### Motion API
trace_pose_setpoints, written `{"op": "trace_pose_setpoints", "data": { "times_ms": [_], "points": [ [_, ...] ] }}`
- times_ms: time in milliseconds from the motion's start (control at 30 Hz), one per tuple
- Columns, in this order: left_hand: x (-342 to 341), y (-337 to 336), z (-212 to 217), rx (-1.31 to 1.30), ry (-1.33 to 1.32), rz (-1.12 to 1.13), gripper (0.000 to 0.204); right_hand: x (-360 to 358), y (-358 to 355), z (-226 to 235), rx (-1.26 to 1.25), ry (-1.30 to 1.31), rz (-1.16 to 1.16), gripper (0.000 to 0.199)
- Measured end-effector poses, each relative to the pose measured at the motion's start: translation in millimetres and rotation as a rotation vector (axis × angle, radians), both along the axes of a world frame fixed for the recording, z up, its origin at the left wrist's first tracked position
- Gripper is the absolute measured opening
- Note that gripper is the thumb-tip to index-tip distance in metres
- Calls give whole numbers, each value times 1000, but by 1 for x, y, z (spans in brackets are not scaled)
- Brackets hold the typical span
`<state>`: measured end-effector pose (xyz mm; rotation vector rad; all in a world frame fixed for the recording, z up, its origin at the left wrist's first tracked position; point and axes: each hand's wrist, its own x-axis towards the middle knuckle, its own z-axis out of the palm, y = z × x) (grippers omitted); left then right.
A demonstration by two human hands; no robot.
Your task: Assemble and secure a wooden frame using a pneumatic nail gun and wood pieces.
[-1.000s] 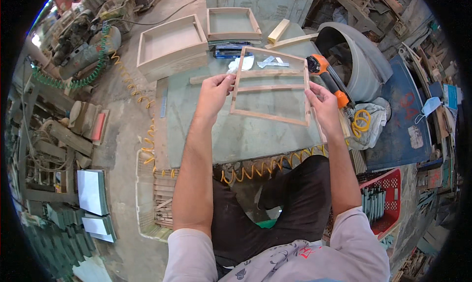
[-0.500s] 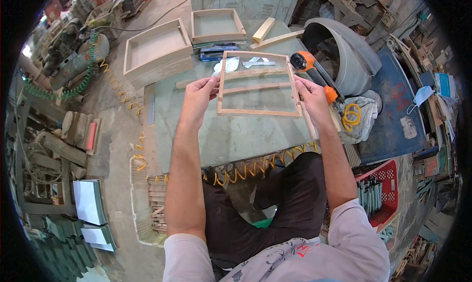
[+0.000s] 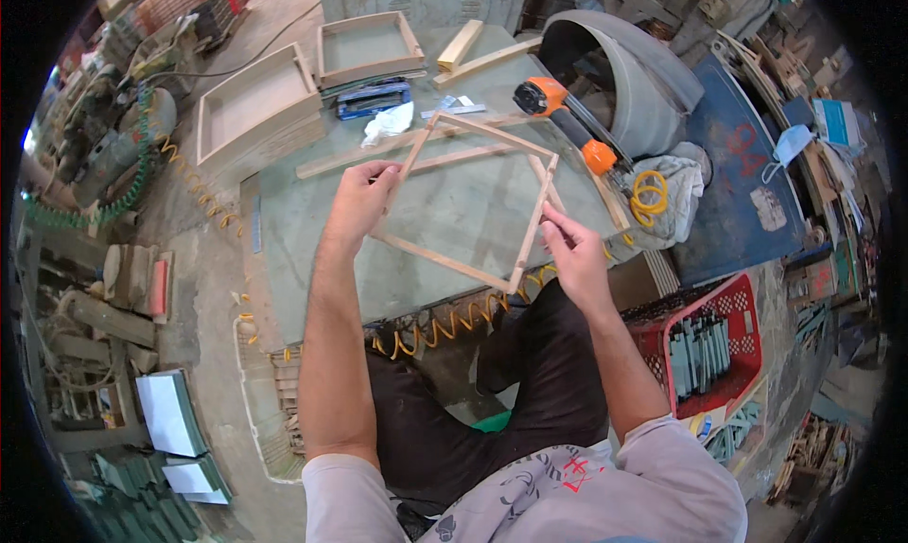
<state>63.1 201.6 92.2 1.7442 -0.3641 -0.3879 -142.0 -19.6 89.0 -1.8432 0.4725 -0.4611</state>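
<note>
- Red crate (image 3: 746,324), person's right: grey-green strips (image 3: 700,356) stacked inside.
- Whitish crate (image 3: 248,401), left, partly behind forearm: wood pieces (image 3: 291,382) inside.
- Left hand (image 3: 364,202): fingers pinching left bar of wooden frame (image 3: 445,262); right hand (image 3: 575,257): fingers gripping right bar.
- Frame held tilted above grey-green table (image 3: 322,259).
- Grey drum (image 3: 653,98), right: dark interior, contents unclear.
- Two shallow wooden boxes (image 3: 270,132), far left side: pale bottoms visible.
</note>
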Motion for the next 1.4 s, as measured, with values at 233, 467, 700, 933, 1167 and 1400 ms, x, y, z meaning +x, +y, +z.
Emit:
{"op": "trace_pose_setpoints", "data": {
  "times_ms": [233,467,700,933,1167,1400],
  "points": [
    [2,-8,-3,140,-19,-41,28,-19,11,-4,-25,-75,17,34],
    [-1,-10,-6,194,-57,-29,28,-27,24,5,-128,-121,40,33],
    [-2,-12,-4,180,-56,-26,28,-29,29,13,-183,-149,49,33],
    [3,-8,-12,167,-80,-24,28,-30,33,16,-215,-157,81,33],
    [6,-13,-26,122,-182,-32,27,-40,36,8,-187,-148,61,32],
    [0,-32,-24,299,-332,-71,30,-59,43,-6,-155,-52,97,42]
  ]
}}
